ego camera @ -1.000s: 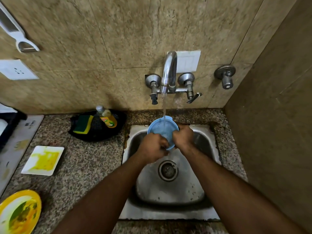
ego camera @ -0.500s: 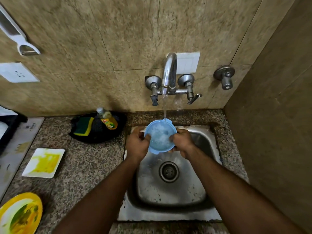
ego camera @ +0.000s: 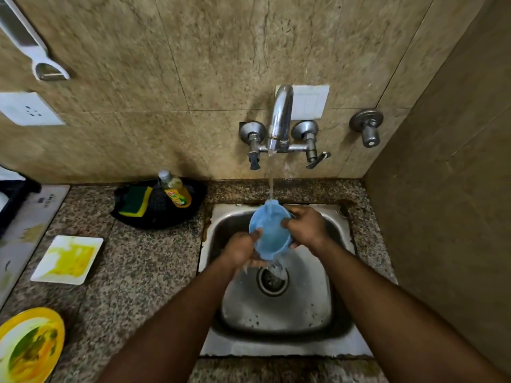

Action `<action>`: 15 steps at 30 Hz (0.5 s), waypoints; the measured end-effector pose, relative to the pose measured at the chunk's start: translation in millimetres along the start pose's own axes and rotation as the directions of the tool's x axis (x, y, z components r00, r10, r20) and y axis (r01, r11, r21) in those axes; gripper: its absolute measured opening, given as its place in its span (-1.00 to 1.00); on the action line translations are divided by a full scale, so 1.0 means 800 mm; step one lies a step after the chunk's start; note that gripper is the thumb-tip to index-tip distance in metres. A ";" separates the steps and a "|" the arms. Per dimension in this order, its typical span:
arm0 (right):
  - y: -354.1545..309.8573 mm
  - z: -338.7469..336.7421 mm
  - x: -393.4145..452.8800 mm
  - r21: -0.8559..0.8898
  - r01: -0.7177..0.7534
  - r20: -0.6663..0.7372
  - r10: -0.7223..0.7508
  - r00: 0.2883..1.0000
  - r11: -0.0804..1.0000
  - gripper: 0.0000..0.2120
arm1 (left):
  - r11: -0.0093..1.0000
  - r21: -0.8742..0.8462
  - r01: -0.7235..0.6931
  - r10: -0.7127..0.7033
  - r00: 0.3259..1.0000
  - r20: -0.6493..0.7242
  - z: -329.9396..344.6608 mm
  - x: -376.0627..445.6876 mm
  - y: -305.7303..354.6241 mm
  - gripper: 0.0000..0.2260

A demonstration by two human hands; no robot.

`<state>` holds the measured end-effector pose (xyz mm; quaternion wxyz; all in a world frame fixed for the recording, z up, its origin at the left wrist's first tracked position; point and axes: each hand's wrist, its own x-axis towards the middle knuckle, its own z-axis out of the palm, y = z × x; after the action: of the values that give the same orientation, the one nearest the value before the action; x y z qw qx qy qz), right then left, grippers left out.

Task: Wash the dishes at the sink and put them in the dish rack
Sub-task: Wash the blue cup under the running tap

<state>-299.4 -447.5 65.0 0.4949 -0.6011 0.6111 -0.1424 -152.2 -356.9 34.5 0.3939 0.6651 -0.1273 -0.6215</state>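
A small blue plastic bowl (ego camera: 269, 233) is held over the steel sink (ego camera: 276, 346), tilted, under the running stream from the wall tap (ego camera: 279, 117). My left hand (ego camera: 240, 249) grips its lower left rim. My right hand (ego camera: 305, 224) holds its upper right side. Water pours off the bowl's lower edge toward the drain (ego camera: 272, 280). On the counter at left lie a white square plate (ego camera: 67, 259) smeared yellow and a yellow round plate (ego camera: 29, 345) with food residue.
A black tray (ego camera: 157, 217) behind the counter holds a green-yellow sponge (ego camera: 136, 201) and a dish soap bottle (ego camera: 174, 190). A wall rises close on the right. A white board (ego camera: 27, 217) and a dark object sit at far left. A peeler (ego camera: 41, 62) hangs on the wall.
The bowl has tipped from upright under the stream to tilted, spilling its water. My left hand slid down to the lower rim and my right hand moved up over the top.
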 end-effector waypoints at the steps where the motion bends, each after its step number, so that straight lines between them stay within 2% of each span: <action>1: -0.005 0.003 -0.005 -0.131 0.105 -0.040 -0.111 0.993 0.986 -0.59 | 0.996 -0.075 0.048 -0.047 0.999 0.014 0.006 -0.002 0.003 -0.55; 4: -0.009 0.011 -0.024 -0.475 0.302 -0.061 -0.374 0.926 0.826 -0.41 | 0.956 -0.270 0.112 -0.089 0.991 0.098 0.016 0.001 0.011 -0.39; 6: -0.003 0.021 -0.037 -0.605 0.347 -0.016 -0.446 0.895 0.717 -0.25 | 0.884 -0.446 0.140 -0.072 0.983 0.167 0.026 0.001 0.021 -0.32; 8: 0.010 0.031 -0.047 -0.669 0.380 0.028 -0.490 0.871 0.638 -0.19 | 0.849 -0.524 0.072 -0.023 0.995 0.100 0.032 0.008 0.028 -0.34; 12: 0.033 0.038 -0.054 -0.647 0.415 0.020 -0.529 0.848 0.640 -0.17 | 0.894 -0.440 -0.085 0.046 0.994 -0.099 0.032 0.009 0.022 -0.52; 13: 0.038 0.039 -0.056 -0.656 0.436 0.040 -0.548 0.835 0.616 -0.19 | 0.905 -0.412 -0.106 0.069 0.992 -0.104 0.031 0.004 0.019 -0.56; 15: 0.045 0.041 -0.062 -0.713 0.500 0.147 -0.593 0.792 0.491 -0.26 | 0.906 -0.404 -0.128 0.090 0.990 -0.111 0.026 -0.002 0.016 -0.68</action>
<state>-306.2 -381.4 43.4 0.1096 -0.8974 0.4208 -0.0755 -167.8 -371.9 46.2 0.5639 0.5868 -0.0134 -0.5810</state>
